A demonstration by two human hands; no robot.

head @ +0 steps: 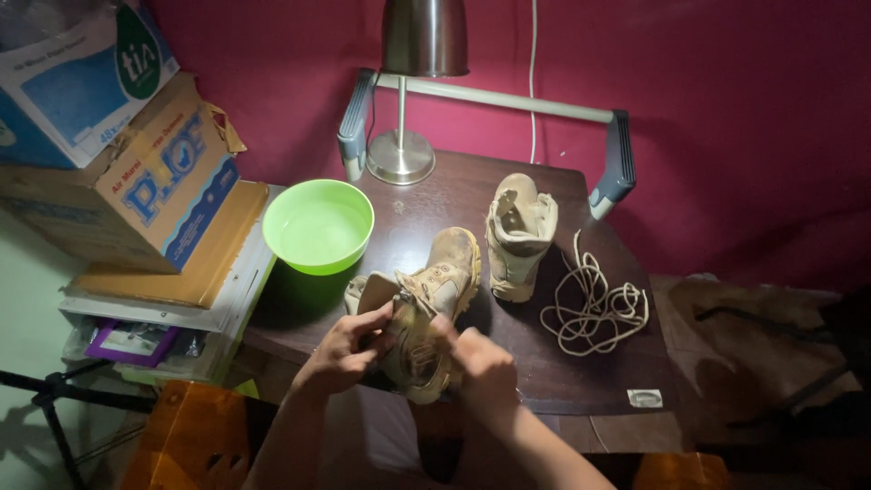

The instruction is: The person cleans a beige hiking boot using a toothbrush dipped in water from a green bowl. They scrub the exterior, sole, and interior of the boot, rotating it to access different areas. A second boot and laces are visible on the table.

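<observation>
Two bare hands worked at a tan boot on a dark table, under a lamp.

Head view: the left hand (349, 349) was curled closed around the tongue and collar of the tan boot (426, 313), which lay on its side at the near edge of the dark table (581, 381), toe pointing away. The right hand (479, 358) was closed too, fingers pinching at the upper by the eyelets; what exactly it pinched could not be told. The second boot (519, 234) stood just beyond, upright and unlaced, apart from the first. A loose coil of lace (594, 304) lay to its right, already out of a boot. A green bowl (318, 225) sat to the left, near the lamp base (400, 156). Judged from this, one boot looked stripped of its lace and the held one was in hand.
</observation>
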